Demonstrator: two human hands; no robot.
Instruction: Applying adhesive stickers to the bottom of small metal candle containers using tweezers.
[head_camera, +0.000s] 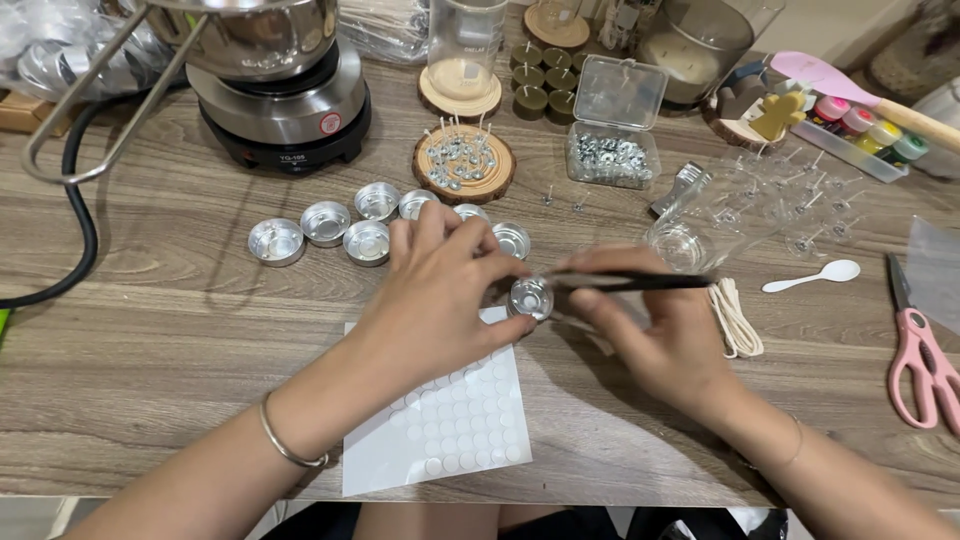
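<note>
My left hand (440, 300) holds a small aluminium tealight cup (530, 298) between thumb and fingers, just above a white sheet of round sticker dots (455, 425). My right hand (650, 325) grips a pair of dark tweezers (640, 282) whose tip reaches into the held cup. Several more empty aluminium cups (325, 225) lie in a loose row on the wooden table (180, 330) behind my left hand. A round wood slice (463, 165) behind them carries several short wicks with metal bases.
A small electric hotplate (285, 110) with a steel pot stands at the back left, its black cord (85, 215) trailing left. A clear plastic box (612, 135), dark green tealights (540, 80), a glass jar (690, 240), string (735, 320), a white spoon (815, 277) and pink scissors (925, 365) lie to the right.
</note>
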